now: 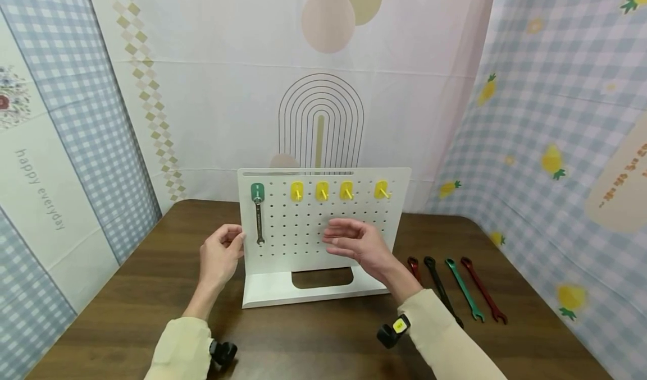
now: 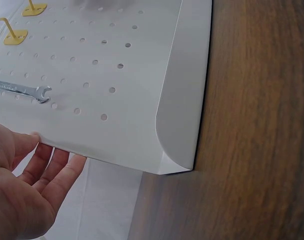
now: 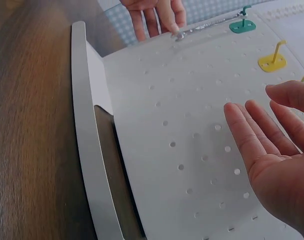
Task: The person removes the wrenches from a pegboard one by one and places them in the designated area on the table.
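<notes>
A white pegboard (image 1: 303,239) stands upright on the table. My left hand (image 1: 219,253) holds its left edge, the thumb at the front and the fingers (image 2: 64,180) behind the edge in the left wrist view. A silver combination wrench (image 1: 259,223) hangs by its ring end from a green hook (image 1: 258,192) at the board's upper left. My right hand (image 1: 361,248) is in front of the board's right half, holding nothing, its fingers (image 3: 241,127) extended and slightly bent. Yellow hooks (image 1: 322,191) line the top of the board with nothing hung on them.
Right of the board, several wrenches lie side by side on the brown table (image 1: 202,217): a red one (image 1: 413,268) and a black one (image 1: 440,284), both partly behind my right arm, a green one (image 1: 465,290) and another red one (image 1: 484,290). Patterned cloths (image 1: 217,105) surround the table.
</notes>
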The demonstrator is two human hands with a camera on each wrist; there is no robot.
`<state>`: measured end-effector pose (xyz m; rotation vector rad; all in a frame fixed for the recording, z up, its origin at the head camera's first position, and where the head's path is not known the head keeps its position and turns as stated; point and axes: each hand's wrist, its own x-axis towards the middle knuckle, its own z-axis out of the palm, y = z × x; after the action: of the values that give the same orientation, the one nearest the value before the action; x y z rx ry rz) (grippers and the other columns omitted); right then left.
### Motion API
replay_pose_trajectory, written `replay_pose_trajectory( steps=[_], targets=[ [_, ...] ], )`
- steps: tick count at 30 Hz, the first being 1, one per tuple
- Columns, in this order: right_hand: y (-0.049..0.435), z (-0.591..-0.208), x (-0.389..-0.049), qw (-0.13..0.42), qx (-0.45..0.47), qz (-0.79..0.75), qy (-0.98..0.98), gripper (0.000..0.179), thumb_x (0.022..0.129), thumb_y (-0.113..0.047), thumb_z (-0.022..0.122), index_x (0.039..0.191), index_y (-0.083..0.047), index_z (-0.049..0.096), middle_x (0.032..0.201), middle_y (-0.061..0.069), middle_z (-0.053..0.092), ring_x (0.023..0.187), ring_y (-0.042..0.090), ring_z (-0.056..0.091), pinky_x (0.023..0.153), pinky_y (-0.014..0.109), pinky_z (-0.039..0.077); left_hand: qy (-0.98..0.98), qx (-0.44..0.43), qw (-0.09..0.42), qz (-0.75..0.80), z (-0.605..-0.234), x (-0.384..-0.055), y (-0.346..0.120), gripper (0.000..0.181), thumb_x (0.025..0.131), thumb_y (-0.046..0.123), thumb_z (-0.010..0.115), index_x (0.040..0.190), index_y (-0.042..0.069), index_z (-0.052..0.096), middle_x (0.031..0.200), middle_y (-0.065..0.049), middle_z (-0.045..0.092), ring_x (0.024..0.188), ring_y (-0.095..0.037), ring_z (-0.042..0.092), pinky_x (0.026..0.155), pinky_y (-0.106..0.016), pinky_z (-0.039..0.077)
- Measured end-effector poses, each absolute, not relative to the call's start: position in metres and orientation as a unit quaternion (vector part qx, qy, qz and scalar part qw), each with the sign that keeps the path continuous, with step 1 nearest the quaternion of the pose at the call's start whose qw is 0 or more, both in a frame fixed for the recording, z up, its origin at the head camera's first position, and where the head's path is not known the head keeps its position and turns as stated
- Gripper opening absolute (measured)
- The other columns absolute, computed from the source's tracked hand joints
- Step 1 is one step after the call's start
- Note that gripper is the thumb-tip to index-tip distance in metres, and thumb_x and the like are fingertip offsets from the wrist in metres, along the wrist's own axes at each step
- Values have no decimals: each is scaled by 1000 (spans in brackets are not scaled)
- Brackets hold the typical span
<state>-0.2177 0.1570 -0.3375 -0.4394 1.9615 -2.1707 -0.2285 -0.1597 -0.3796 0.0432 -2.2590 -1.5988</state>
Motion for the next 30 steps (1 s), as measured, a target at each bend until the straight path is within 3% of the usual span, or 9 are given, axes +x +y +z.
replay_pose_trajectory(
  steps=[18,25,30],
  targets=[
    [135,-338,-221,109,-169,-734,648,53,97,9,66,148,9,50,145,34,59,128,33,68,107,48,57,-800,19,186,-570,-384,-228,-160,17,105,11,64,118,2,71,109,-19,71,93,-21,70,80,-31,67],
    [123,-336,-225,114,-175,-741,638,53,98,10,64,148,9,50,146,36,56,122,26,71,110,47,54,-800,22,185,-570,-382,-229,-159,16,106,12,64,117,3,72,108,-18,72,94,-23,71,77,-28,66],
    [112,-332,-227,110,-189,-735,642,52,97,11,64,148,10,50,145,36,57,124,27,70,110,44,55,-803,20,185,-566,-381,-230,-159,17,106,13,63,118,4,71,109,-18,71,97,-26,71,78,-29,66]
  ],
)
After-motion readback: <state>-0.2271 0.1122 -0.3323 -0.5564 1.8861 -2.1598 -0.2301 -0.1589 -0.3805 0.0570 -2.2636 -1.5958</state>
